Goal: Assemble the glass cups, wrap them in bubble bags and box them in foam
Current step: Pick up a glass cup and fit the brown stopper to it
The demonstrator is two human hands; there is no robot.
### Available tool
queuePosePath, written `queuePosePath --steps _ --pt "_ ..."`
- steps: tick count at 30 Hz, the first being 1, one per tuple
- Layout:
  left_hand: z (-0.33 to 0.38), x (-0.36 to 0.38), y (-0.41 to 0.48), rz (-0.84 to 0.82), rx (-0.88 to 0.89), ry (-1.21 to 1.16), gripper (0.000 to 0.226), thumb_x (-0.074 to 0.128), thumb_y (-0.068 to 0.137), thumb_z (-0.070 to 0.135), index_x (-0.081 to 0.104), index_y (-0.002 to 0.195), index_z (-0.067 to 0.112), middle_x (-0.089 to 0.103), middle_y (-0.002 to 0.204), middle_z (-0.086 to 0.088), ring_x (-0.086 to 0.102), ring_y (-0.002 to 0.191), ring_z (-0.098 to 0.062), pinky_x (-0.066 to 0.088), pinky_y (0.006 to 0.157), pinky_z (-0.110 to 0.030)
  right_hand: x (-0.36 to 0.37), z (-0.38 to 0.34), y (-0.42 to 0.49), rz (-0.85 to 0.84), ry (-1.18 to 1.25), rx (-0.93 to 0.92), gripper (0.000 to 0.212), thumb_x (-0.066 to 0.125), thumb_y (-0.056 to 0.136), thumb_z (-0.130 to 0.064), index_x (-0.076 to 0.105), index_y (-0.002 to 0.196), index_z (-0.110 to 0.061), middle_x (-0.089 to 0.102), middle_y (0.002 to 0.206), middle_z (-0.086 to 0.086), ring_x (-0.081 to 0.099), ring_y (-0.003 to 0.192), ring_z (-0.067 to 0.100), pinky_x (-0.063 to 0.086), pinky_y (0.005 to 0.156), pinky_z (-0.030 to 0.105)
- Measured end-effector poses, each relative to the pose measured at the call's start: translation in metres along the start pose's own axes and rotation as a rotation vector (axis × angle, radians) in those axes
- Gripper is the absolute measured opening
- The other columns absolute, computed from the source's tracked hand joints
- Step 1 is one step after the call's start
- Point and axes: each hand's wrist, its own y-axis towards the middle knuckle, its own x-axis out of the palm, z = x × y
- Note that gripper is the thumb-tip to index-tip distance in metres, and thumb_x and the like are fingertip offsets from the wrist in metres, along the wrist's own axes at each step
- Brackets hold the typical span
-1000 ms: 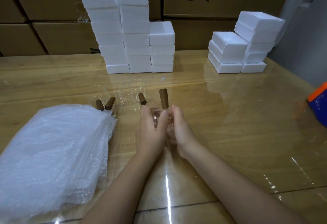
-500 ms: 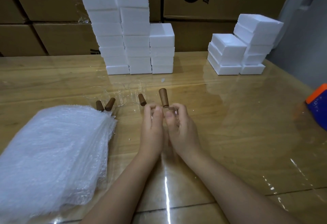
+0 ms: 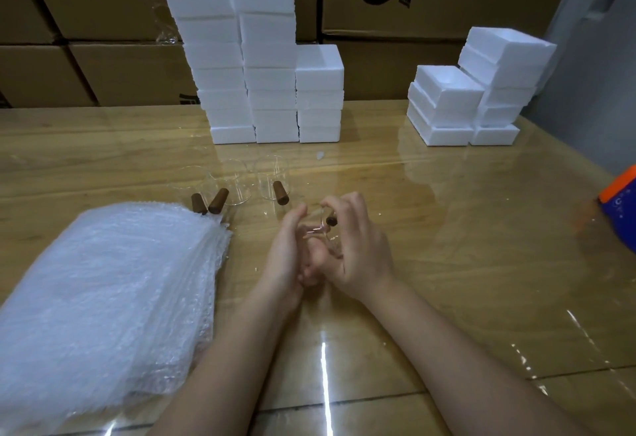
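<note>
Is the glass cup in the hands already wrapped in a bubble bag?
No: the glass cup held by left hand and right hand is bare; the bubble bags lie stacked aside.

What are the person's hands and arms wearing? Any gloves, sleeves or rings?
No gloves. The left hand and right hand are bare, with no rings showing. The left forearm and right forearm are bare down to the picture's edge: no sleeves, watch or bracelet in view.
</note>
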Motion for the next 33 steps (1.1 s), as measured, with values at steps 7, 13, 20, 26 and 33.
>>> queuePosePath --steps 7,13,20,26,33 --pt "-0.014 0.007 0.001 0.147 0.357 0.010 0.043 0.046 0.094 0.048 0.061 0.071 0.014 0.060 0.067 -0.008 0.057 0.056 -0.017 0.044 0.048 -0.022 0.005 -0.009 -0.003 0.108 0.117 0.081 0.051 0.040 0.084 -0.044 0.046 0.121 -0.009 0.046 0.104 0.004 0.048 0.079 0.006 0.042 0.052 0.024" --pt "-0.021 0.003 0.009 0.228 0.642 0.489 0.061 0.030 0.079 0.067 0.061 0.076 0.015 0.065 0.072 -0.003 0.061 0.070 -0.021 0.048 0.066 -0.042 0.007 -0.015 -0.003 0.038 0.275 0.385 0.070 0.025 0.079 -0.061 0.047 0.121 -0.011 0.047 0.115 -0.002 0.050 0.077 0.003 0.043 0.070 0.029" --pt "-0.024 0.001 0.011 0.380 0.732 0.853 0.043 0.026 0.071 0.074 0.041 0.079 0.034 0.059 0.077 0.014 0.054 0.069 0.006 0.032 0.054 -0.016 0.013 -0.001 0.005 -0.053 0.587 0.770 0.042 0.033 0.086 -0.056 0.053 0.105 -0.024 0.062 0.106 -0.009 0.058 0.104 0.015 0.044 0.093 0.035" --pt "-0.024 0.002 0.018 0.168 0.615 0.259 0.063 0.028 0.088 0.065 0.069 0.095 0.019 0.073 0.089 -0.005 0.069 0.079 -0.009 0.053 0.065 -0.020 0.010 0.003 0.002 -0.066 0.392 0.421 0.067 0.035 0.077 -0.069 0.051 0.122 -0.022 0.056 0.112 -0.009 0.052 0.103 0.012 0.040 0.092 0.025" --pt "-0.017 -0.007 0.023 0.138 0.337 0.036 0.073 0.008 0.097 0.060 0.061 0.097 0.009 0.053 0.043 0.000 0.043 0.034 -0.010 0.031 0.034 -0.017 0.005 0.024 -0.001 -0.134 0.255 0.262 0.061 0.022 0.090 -0.059 0.051 0.130 -0.024 0.068 0.087 0.000 0.062 0.081 0.016 0.048 0.076 0.036"
